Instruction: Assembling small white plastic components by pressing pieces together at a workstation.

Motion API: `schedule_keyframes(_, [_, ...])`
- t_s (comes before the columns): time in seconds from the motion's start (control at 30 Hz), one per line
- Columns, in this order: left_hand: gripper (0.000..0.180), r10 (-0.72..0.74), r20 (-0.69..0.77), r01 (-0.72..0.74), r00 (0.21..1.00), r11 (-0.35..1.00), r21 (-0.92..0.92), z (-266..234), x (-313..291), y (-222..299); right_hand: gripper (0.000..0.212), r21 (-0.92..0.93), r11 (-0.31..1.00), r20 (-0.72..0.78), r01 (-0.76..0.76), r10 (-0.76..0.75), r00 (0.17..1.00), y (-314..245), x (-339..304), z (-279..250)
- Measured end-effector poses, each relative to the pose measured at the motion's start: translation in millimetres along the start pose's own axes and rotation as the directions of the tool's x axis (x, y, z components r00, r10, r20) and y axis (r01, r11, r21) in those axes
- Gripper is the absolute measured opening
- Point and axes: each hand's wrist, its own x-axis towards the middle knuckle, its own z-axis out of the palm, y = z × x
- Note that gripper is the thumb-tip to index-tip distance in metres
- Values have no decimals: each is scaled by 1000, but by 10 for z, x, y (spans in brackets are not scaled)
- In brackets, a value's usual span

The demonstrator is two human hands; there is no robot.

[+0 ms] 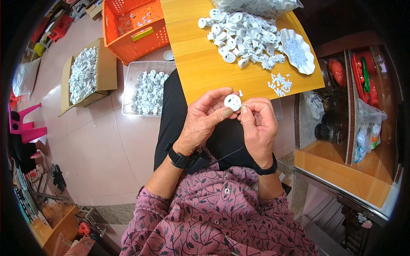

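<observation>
My left hand (208, 116) pinches a round white plastic piece with dark slots (232, 102) between thumb and fingers, just off the table's front edge. Against the right rim of that piece, my right hand (260, 117) is closed in a pinch. Whatever its fingertips grip is too small to make out. One small white peg-like part (240, 92) lies on the yellow wooden table (200, 72) just beyond the round piece. Farther right is a loose cluster of similar small parts (280, 84). Behind them spreads a heap of white round plastic pieces (247, 38).
A white fluted dish (311, 64) of small translucent parts sits at the table's right. Behind the heap is a clear plastic bag (260, 6). Left of the table stand an orange crate (124, 48), a clear bin (127, 96) and a cardboard box (107, 70), each holding white pieces.
</observation>
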Motion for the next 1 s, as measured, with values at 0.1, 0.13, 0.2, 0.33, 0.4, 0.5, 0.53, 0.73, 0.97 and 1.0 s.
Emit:
schedule_keyframes(0.1, [43,9,-1,-9,1000,1000,2,-24,-1,-20,9,-102,991,9,82,-82,997,-60,22,-1])
schedule_keyframes(0.13, [42,9,8,-9,1000,1000,2,-32,1,-25,10,-160,981,20,107,-105,994,-83,29,-6])
schedule_keyframes(0.2, [43,4,10,-4,1000,1000,5,-43,7,-33,11,-201,971,28,128,-125,992,-105,36,-9])
schedule_keyframes(0.33, [44,-1,12,1,1000,1000,18,-37,5,-23,13,-275,945,61,175,-165,984,-103,34,-11])
schedule_keyframes(0.4, [44,0,10,0,1000,1000,13,-32,4,-21,14,-281,943,66,178,-167,984,-107,36,-10])
schedule_keyframes(0.5, [44,2,7,-2,1000,1000,15,-34,4,-23,14,-287,940,71,185,-172,982,-98,36,-8])
schedule_keyframes(0.53, [44,4,4,-4,1000,1000,23,-37,5,-25,14,-287,939,72,189,-175,982,-91,36,-7])
schedule_keyframes(0.73, [44,34,19,-35,999,995,92,-80,10,-38,15,-291,933,88,211,-193,977,-78,46,3])
schedule_keyframes(0.97, [44,99,31,-103,995,980,172,-95,16,-25,16,-287,930,100,230,-210,973,-75,52,12])
schedule_keyframes(1.0, [44,109,38,-115,993,973,198,-90,15,-11,17,-291,926,116,242,-217,969,-76,52,6])
